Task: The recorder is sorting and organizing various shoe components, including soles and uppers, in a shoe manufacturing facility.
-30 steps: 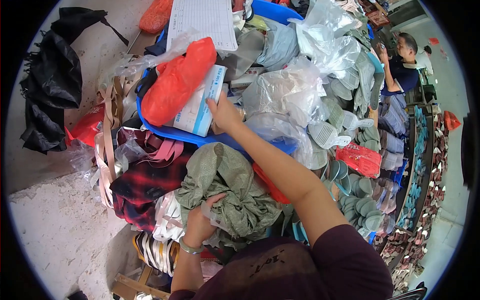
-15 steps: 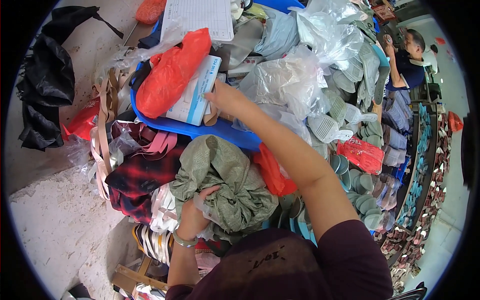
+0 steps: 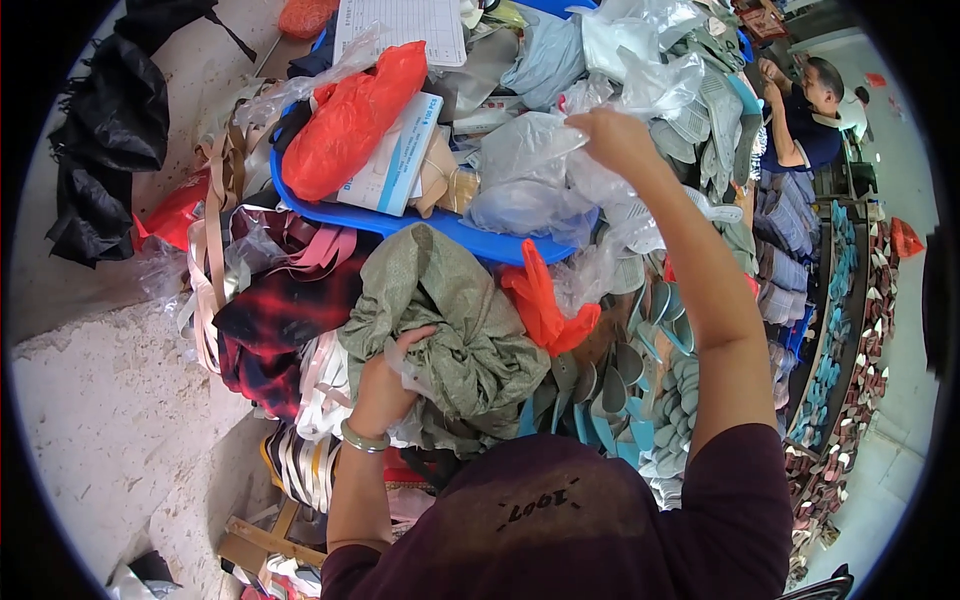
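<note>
Well off to the right of our right grip (image 3: 615,140) we see a long rack (image 3: 853,300) with rows of shoes, and between the two, a person (image 3: 815,135) in a dark top. A blue tub (image 3: 335,212) spreads from just below that grip out to its left, heaped with goods. Nearer us, against the left grip (image 3: 385,390), bulges a green woven sack (image 3: 450,310); we have that grip closed on a gathered fold, thumb on top and fingers hidden in the cloth. Far up and left of the left grip hangs a black sheet (image 3: 110,140); just left of it lies a red-and-black plaid cloth (image 3: 265,335). Our right grip has its fingertips pinched on a clear plastic bag (image 3: 530,150), which lies in the tub to that grip's left. Further left of the same grip we find a stuffed red bag (image 3: 350,130), leaning over a white-and-blue carton (image 3: 408,160), and past these, up and left, a printed form (image 3: 395,30). Below the right grip, at the sack's right side, stands a crumpled red-orange bag (image 3: 550,305). Smallest is the bracelet (image 3: 365,438) on the wrist behind our left grip.
</note>
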`<act>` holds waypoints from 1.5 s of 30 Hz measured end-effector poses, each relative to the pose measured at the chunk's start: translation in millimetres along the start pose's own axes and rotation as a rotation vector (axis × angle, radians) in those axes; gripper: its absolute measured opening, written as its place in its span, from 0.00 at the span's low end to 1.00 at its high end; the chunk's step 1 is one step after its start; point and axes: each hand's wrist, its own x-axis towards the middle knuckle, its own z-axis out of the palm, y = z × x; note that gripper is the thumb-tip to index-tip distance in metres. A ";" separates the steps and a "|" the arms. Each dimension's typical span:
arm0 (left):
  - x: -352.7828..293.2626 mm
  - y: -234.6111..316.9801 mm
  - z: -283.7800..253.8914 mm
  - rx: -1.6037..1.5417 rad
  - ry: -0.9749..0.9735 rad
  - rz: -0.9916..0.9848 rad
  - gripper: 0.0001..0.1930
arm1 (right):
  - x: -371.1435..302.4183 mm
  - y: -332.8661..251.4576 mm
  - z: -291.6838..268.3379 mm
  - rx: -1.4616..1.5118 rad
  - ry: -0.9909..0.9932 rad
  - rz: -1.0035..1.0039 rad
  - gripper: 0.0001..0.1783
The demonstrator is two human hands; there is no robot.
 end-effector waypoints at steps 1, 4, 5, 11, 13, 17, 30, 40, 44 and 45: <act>-1.4 -2.7 0.8 0.010 -0.021 -0.016 0.26 | 1.7 -1.4 -9.6 -0.022 0.007 -0.010 0.19; -5.3 -1.9 -1.1 0.024 -0.005 -0.015 0.27 | 4.0 -23.0 -56.1 -0.055 0.073 -0.003 0.17; -5.0 -3.1 -0.3 0.024 0.001 -0.011 0.27 | 5.8 -27.0 -72.6 -0.091 0.060 0.005 0.17; -6.7 -5.1 0.2 -0.014 0.000 0.019 0.27 | 47.2 9.0 -128.0 -0.079 0.183 -0.215 0.12; -5.5 -6.3 2.1 0.008 -0.014 0.028 0.27 | 69.7 26.0 -133.4 -0.021 0.157 -0.311 0.11; -5.0 -7.9 2.7 -0.008 -0.020 0.031 0.26 | 96.2 31.2 -152.7 0.023 0.485 -0.312 0.12; -9.9 -7.6 -2.5 -0.042 -0.003 0.019 0.26 | 168.1 -68.1 -202.3 1.390 0.819 0.153 0.13; -3.3 -9.2 -5.5 -0.015 -0.019 0.001 0.29 | 141.6 -66.6 -107.6 1.173 0.738 -0.150 0.11; -1.4 -7.6 -5.4 -0.038 -0.010 0.014 0.29 | 41.9 -70.0 -99.8 0.731 0.791 -0.282 0.12; -0.4 -7.2 -4.8 -0.041 -0.012 0.018 0.29 | 25.2 -66.6 -86.8 1.164 0.676 -0.157 0.12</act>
